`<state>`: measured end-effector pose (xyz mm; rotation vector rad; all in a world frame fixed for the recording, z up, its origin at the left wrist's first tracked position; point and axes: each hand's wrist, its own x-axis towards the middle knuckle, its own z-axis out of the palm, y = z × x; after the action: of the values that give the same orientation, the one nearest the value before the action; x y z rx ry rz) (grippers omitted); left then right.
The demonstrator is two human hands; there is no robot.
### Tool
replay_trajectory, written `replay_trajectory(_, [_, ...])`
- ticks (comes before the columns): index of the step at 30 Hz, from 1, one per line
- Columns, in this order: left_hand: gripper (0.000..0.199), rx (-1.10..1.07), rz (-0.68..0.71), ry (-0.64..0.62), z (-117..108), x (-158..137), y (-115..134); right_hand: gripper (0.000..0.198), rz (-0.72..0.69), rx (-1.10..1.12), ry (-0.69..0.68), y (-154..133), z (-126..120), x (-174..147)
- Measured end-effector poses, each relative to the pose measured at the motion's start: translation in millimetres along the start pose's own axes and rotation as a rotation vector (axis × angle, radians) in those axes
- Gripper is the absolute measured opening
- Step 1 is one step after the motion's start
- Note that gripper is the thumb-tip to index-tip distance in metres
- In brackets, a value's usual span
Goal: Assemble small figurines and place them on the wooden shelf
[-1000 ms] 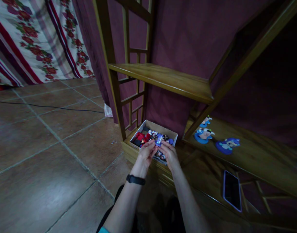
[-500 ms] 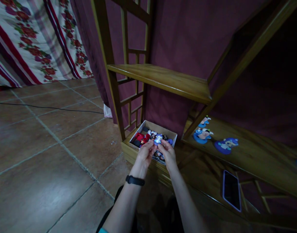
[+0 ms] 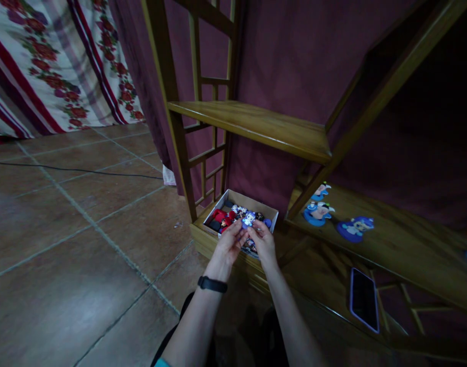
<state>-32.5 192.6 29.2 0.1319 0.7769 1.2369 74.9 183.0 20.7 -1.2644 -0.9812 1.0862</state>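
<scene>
Both hands meet over the near edge of a white cardboard box (image 3: 233, 195) full of several small red, black and blue figurines. My left hand (image 3: 229, 243), with a black band on its wrist, and my right hand (image 3: 263, 240) pinch one small blue-and-white figurine (image 3: 249, 219) between their fingertips. The box sits on the lowest wooden shelf (image 3: 206, 237) of a rack.
A wooden shelf rack (image 3: 256, 125) stands against a maroon curtain. Three blue figurines (image 3: 354, 228) stand on the right shelf, with a phone (image 3: 364, 299) lying below. Brown tiled floor (image 3: 84, 239) and a black cable (image 3: 73, 169) lie to the left, with a floral cloth behind.
The hands and the figurine have stayed over the box, shifting only slightly; the fingers turn the figurine a little.
</scene>
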Motion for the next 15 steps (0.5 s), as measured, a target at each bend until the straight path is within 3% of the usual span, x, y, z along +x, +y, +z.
replay_trajectory(3, [0.008, -0.035, -0.036, 0.028, 1, -1, 0, 0.043, -0.032, 0.012, -0.006, -1, 1, 0])
replay_trajectory(15, [0.020, -0.049, -0.069, 0.016, 2, -2, 0, 0.042, -0.080, 0.026, -0.092, 13, -1, 6])
